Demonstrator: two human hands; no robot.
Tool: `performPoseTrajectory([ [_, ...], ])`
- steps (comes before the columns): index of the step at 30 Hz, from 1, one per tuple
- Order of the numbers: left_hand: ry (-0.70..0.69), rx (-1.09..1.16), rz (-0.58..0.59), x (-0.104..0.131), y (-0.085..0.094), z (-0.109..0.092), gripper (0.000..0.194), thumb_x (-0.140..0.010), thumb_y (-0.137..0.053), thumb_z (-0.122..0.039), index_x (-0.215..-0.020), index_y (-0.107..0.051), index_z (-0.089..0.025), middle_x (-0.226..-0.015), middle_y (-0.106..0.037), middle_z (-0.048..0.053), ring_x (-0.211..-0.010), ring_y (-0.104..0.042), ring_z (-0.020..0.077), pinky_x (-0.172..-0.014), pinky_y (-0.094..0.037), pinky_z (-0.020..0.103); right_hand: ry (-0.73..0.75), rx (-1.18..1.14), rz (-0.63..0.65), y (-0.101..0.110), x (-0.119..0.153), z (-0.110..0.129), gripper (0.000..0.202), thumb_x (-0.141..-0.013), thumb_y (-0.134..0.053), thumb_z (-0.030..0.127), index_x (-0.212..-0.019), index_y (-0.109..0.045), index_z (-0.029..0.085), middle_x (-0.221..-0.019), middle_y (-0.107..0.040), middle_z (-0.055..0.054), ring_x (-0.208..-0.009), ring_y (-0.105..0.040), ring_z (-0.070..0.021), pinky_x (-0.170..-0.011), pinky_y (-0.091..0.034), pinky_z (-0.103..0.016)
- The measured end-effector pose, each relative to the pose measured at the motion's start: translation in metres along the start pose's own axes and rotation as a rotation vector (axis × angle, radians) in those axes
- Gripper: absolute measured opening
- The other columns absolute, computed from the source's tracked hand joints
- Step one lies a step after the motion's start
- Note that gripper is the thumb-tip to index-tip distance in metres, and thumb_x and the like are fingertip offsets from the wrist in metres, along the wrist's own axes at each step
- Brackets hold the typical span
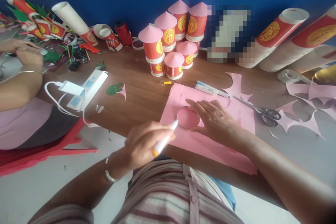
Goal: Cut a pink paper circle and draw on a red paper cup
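Note:
My left hand (147, 141) is closed around a white marker (163, 142) with an orange end. The marker's other end points at the left edge of a thin round ring (176, 123). That ring lies flat on a stack of pink paper (217, 150). Over the ring's right side is my right hand (216, 117), its forefinger and thumb holding the rim against the paper. Beyond it, a white and blue pen (207, 88) lies across the paper's far edge. Scissors (262, 111) lie to the right, partly on the pink sheet.
Red paper-cup lanterns (168, 38) with pink cone tops stand at the back. Pink offcuts (299, 119) and cup stacks (278, 35) are at the right. A power strip (89, 89) lies left, near another person's arm (21, 84). The table's front edge runs before my body.

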State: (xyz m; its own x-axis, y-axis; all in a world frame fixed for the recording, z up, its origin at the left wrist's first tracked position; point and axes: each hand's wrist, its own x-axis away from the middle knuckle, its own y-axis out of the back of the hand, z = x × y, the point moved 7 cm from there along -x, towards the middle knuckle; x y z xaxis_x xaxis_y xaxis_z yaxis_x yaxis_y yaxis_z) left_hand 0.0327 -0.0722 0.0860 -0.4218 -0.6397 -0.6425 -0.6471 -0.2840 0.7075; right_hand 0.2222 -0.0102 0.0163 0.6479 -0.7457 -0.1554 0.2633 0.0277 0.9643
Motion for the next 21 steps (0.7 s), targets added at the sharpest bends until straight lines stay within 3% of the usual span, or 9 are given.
performPoseTrajectory([
  [4,0.038,0.121,-0.140,-0.027,-0.002,0.040,0.019,-0.081,-0.082,-0.017,-0.098,-0.073,-0.021,-0.090,-0.080,0.000,-0.081,-0.075,0.0122,-0.077,-0.062,0.022,0.002,0.013,-0.024,0.001,0.002,0.002,0.086,-0.090,-0.073,0.036,-0.158,-0.024,0.017,-0.135,-0.063,-0.019,-0.124,-0.061,-0.0355,-0.103,-0.047,-0.052],
  [7,0.168,0.263,-0.114,-0.047,-0.026,0.074,0.011,-0.085,-0.079,-0.025,-0.095,-0.075,-0.020,-0.092,-0.080,0.003,-0.087,-0.076,0.0156,-0.079,-0.062,0.025,-0.002,-0.001,-0.026,0.001,0.002,0.001,0.086,-0.090,-0.072,0.035,-0.159,-0.023,0.018,-0.135,-0.064,-0.019,-0.124,-0.061,-0.0355,-0.103,-0.048,-0.054],
  [9,0.296,0.419,-0.080,-0.060,-0.046,0.092,0.019,-0.085,-0.080,-0.031,-0.098,-0.075,-0.018,-0.097,-0.080,0.005,-0.089,-0.076,0.0170,-0.078,-0.062,0.026,-0.006,-0.022,-0.029,0.001,0.001,0.000,0.085,-0.090,-0.073,0.034,-0.159,-0.025,0.019,-0.134,-0.064,-0.018,-0.123,-0.060,-0.0354,-0.103,-0.049,-0.055],
  [12,0.358,0.689,-0.070,-0.081,-0.071,0.102,0.025,-0.082,-0.081,-0.036,-0.095,-0.074,-0.015,-0.095,-0.078,0.007,-0.086,-0.076,0.0178,-0.072,-0.062,0.026,-0.016,-0.075,-0.001,-0.002,0.000,-0.002,0.086,-0.088,-0.075,0.034,-0.158,-0.027,0.020,-0.138,-0.062,-0.017,-0.127,-0.058,-0.0353,-0.105,-0.049,-0.057],
  [16,0.390,0.851,-0.059,-0.105,-0.095,0.109,0.029,-0.078,-0.084,-0.037,-0.091,-0.074,-0.014,-0.091,-0.076,0.006,-0.078,-0.074,0.0148,-0.074,-0.063,0.028,-0.039,-0.143,0.020,-0.005,0.000,-0.004,0.086,-0.086,-0.077,0.035,-0.157,-0.031,0.024,-0.141,-0.060,-0.015,-0.130,-0.055,-0.0352,-0.106,-0.049,-0.060],
  [18,0.402,0.909,-0.047,-0.111,-0.106,0.113,0.030,-0.076,-0.085,-0.038,-0.089,-0.073,-0.014,-0.088,-0.075,0.005,-0.074,-0.073,0.0137,-0.071,-0.063,0.027,-0.045,-0.182,-0.018,0.000,-0.001,-0.005,0.077,-0.086,-0.076,0.036,-0.153,-0.039,0.024,-0.140,-0.060,-0.015,-0.128,-0.056,-0.0349,-0.105,-0.051,-0.060],
  [21,0.406,0.953,-0.025,-0.113,-0.117,0.116,0.031,-0.077,-0.084,-0.039,-0.089,-0.074,-0.013,-0.086,-0.075,0.006,-0.073,-0.073,0.0142,-0.071,-0.064,0.029,-0.070,-0.260,-0.179,0.018,-0.004,-0.013,0.049,-0.094,-0.067,0.033,-0.140,-0.054,0.023,-0.131,-0.065,-0.014,-0.120,-0.062,-0.0314,-0.101,-0.054,-0.054],
])
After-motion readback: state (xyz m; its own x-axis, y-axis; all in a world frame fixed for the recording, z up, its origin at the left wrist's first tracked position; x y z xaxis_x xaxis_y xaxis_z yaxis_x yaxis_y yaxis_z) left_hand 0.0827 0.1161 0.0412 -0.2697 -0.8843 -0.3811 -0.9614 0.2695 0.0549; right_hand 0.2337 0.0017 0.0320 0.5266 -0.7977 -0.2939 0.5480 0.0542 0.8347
